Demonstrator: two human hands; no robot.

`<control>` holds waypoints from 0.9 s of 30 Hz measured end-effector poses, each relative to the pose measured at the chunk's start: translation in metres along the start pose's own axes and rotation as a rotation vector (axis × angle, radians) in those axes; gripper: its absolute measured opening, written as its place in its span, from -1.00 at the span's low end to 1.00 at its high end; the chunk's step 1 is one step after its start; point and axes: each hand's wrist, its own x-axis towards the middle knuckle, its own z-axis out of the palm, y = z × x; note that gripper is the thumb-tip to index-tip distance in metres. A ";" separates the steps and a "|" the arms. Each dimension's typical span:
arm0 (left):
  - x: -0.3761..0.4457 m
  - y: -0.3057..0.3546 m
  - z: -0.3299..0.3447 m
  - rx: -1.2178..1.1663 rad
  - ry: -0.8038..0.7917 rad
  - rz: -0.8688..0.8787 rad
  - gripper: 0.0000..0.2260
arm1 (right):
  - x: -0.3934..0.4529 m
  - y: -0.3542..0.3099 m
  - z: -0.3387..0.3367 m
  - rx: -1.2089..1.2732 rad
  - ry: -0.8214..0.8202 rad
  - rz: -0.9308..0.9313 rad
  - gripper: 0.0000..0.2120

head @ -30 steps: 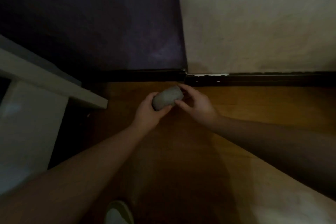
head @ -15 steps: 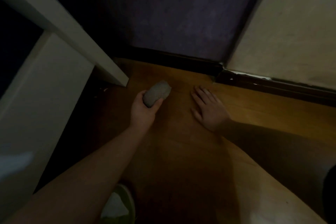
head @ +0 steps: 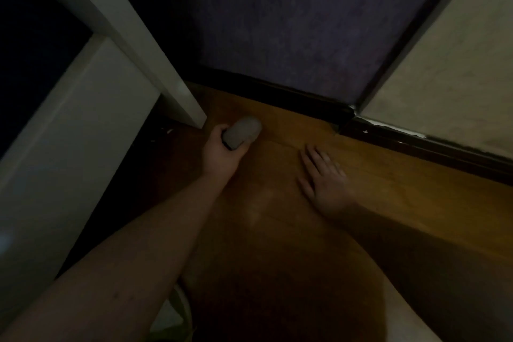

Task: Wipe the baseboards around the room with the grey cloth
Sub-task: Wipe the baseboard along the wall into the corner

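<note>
The room is dim, so detail is poor. The left hand (head: 222, 151) covers the near end of the cloth (head: 242, 132); its fingers wrap beneath, out of sight. The white furniture (head: 83, 125) runs off the left and top edges, its recess black. The baseboard (head: 277, 91) vanishes behind that furniture and exits right. A shoe (head: 177, 316) is half hidden under the forearm and cut by the bottom edge.

The grey cloth (head: 242, 132) looks soft and matt. The floor (head: 374, 175) is smooth wood with a faint sheen. The baseboards (head: 291, 97) are dark and slightly glossy. The purple wall (head: 291, 22) is matt and mottled; the white furniture (head: 83, 133) smooth.
</note>
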 end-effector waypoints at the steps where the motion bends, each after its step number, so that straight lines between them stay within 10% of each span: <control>1: 0.006 -0.003 0.001 0.010 0.018 0.006 -0.46 | -0.009 -0.003 0.003 -0.009 -0.029 -0.031 -0.36; 18: 0.086 0.000 0.037 -0.109 0.314 -0.085 -0.41 | -0.022 -0.001 0.000 -0.044 -0.074 -0.094 -0.37; 27: 0.069 0.013 0.073 -0.015 0.180 -0.009 -0.51 | -0.022 -0.002 0.007 -0.052 -0.006 -0.097 -0.38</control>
